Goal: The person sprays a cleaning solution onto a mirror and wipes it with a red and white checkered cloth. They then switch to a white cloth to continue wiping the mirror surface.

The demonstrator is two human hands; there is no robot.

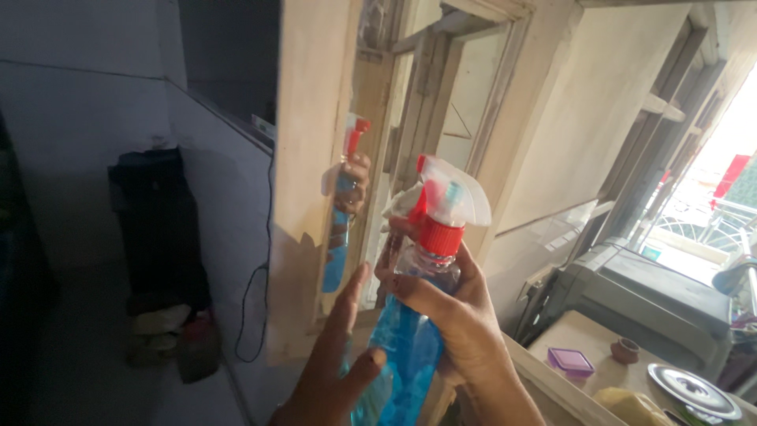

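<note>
My right hand [461, 315] is wrapped around the neck of a clear spray bottle [410, 351] of blue liquid, just under its red collar and white-and-red trigger head [445, 201]. The nozzle faces a narrow mirror [371, 118] set in a pale wooden frame [303, 158]. My left hand [335, 359] is spread flat beside the bottle's lower body, thumb against it, fingers pointing up at the mirror. The mirror shows a reflection of the bottle and the hand holding it.
A black bag [154, 213] stands against the grey wall at the left, with bundles below it and a dark cable [252, 308] hanging nearby. At the lower right, a table holds a purple-lidded box [569, 361], a small clay cup [624, 349] and a steel plate [694, 388]. Behind them sits a grey machine [654, 284].
</note>
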